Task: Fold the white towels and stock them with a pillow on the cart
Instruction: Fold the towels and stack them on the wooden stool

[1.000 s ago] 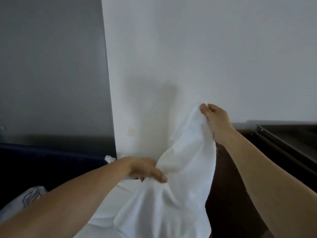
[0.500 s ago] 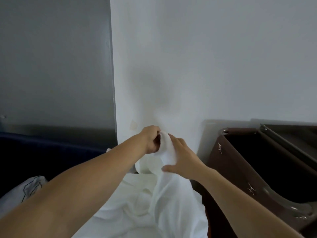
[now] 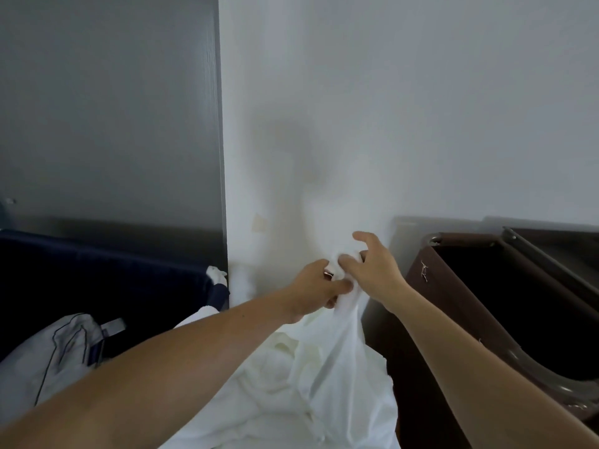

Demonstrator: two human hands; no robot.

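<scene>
At far left, a pale pillow (image 3: 48, 358) with dark piping is lying against a dark navy fabric bin (image 3: 107, 280). A grey panel (image 3: 110, 108) is standing behind it, meeting the white wall (image 3: 405, 108) at a vertical edge. At centre, the left hand (image 3: 316, 288) is gripping the gathered top of a white towel (image 3: 324, 377), fingers curled round the cloth. The towel is hanging down from that grip and spreading in loose folds over a heap of white linen below, between the navy bin and the brown container. The right hand (image 3: 372, 264) is touching the same bunched top edge, thumb and one finger pinching the cloth while the index finger is lifting clear. The two hands are touching each other at the towel. At right, a brown open-topped container (image 3: 431, 303) with a dark interior is standing beside the wall.
</scene>
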